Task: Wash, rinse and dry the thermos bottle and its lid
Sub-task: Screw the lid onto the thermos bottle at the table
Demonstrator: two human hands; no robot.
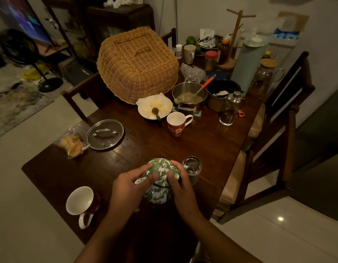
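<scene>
My counter (211, 149) – dark glossy wood | kettle (159, 179) – speckled glossy enamel | cup (191, 168) – shiny metal | food cover (137, 65) – rough woven wicker

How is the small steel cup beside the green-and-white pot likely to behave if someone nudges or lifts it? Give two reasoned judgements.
The steel cup looks rigid, and its smooth shiny wall may be slippery to grip. It stands upright near the table edge, fairly tall for its width, so a sideways nudge could tip it over and off the edge.
</scene>
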